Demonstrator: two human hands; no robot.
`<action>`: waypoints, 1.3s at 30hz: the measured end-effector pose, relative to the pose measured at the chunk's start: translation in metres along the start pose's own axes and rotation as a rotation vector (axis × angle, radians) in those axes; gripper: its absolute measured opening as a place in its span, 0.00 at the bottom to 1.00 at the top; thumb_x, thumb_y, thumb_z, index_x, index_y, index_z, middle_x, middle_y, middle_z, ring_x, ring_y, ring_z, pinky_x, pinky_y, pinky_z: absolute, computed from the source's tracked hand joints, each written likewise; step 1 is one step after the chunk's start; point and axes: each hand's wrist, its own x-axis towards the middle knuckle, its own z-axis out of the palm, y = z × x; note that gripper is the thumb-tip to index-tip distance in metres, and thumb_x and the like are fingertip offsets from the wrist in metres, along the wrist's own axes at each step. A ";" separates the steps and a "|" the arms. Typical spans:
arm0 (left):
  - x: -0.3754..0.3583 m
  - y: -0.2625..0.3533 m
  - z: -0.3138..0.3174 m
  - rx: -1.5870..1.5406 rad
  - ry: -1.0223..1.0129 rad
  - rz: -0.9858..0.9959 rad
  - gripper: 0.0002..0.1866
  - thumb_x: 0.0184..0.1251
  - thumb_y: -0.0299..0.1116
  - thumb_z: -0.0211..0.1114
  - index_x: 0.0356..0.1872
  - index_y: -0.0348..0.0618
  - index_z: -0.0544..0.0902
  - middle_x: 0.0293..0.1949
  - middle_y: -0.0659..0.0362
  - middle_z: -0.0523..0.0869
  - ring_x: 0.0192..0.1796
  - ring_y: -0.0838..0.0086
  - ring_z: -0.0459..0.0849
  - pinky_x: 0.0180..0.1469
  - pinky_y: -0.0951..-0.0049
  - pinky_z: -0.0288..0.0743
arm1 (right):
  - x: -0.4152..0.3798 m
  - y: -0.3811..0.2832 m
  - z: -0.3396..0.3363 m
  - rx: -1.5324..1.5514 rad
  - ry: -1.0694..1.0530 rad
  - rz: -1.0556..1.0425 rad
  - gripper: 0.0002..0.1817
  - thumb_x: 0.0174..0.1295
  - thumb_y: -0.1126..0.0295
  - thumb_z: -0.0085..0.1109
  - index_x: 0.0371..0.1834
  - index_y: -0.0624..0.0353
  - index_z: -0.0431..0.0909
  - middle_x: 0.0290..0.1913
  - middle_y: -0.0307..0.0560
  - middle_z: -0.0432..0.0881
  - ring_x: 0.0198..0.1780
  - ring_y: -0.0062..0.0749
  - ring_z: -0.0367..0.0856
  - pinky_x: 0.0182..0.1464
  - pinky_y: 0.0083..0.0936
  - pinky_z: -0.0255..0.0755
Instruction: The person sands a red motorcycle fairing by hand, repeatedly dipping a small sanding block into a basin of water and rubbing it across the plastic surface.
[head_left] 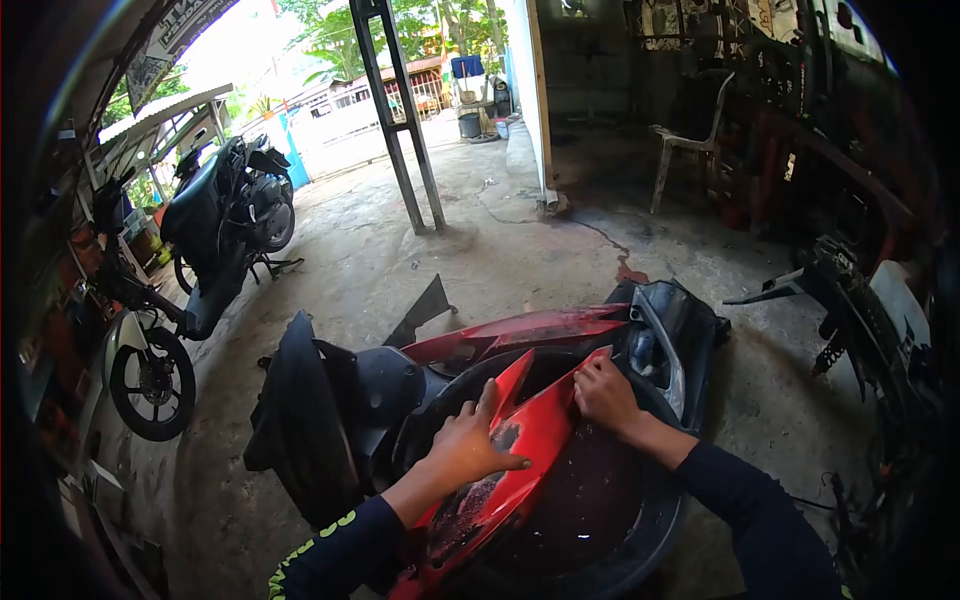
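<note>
A red motorcycle fairing panel with dark, worn patches lies slantwise over a black basin holding dark liquid. My left hand rests against the panel's left side, its thumb and index finger spread apart; the other fingers are partly hidden. Near the panel's upper tip, my right hand is closed with the fingertips pressed at its edge. Whether a small thing is tucked under those fingers cannot be seen. Behind the basin lies another red panel.
Black plastic body parts lie left of the basin, and a black part with a grey grab rail lies right. A motorcycle stands at left. A steel post, a plastic chair and a stripped frame stand around the concrete floor.
</note>
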 end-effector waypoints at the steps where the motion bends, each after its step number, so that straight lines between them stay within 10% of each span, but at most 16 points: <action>1: 0.003 0.000 0.000 0.004 0.010 0.009 0.75 0.44 0.67 0.82 0.86 0.44 0.45 0.68 0.34 0.74 0.65 0.35 0.80 0.68 0.47 0.74 | -0.005 -0.005 -0.005 -0.064 -0.071 -0.077 0.08 0.61 0.67 0.60 0.31 0.57 0.85 0.37 0.48 0.83 0.47 0.41 0.79 0.58 0.41 0.71; 16: 0.021 -0.014 0.010 -0.090 0.094 0.005 0.76 0.40 0.66 0.85 0.83 0.35 0.49 0.67 0.29 0.75 0.69 0.37 0.77 0.71 0.48 0.72 | -0.013 -0.026 -0.031 0.151 -0.125 -0.132 0.14 0.58 0.68 0.68 0.44 0.64 0.85 0.44 0.49 0.84 0.54 0.42 0.79 0.65 0.38 0.74; 39: 0.014 0.012 -0.009 -0.078 0.020 -0.049 0.76 0.37 0.62 0.87 0.82 0.30 0.52 0.76 0.34 0.69 0.77 0.44 0.70 0.79 0.54 0.64 | -0.007 -0.022 -0.006 0.063 -0.068 0.030 0.07 0.60 0.70 0.60 0.33 0.63 0.82 0.37 0.50 0.81 0.49 0.43 0.78 0.59 0.42 0.73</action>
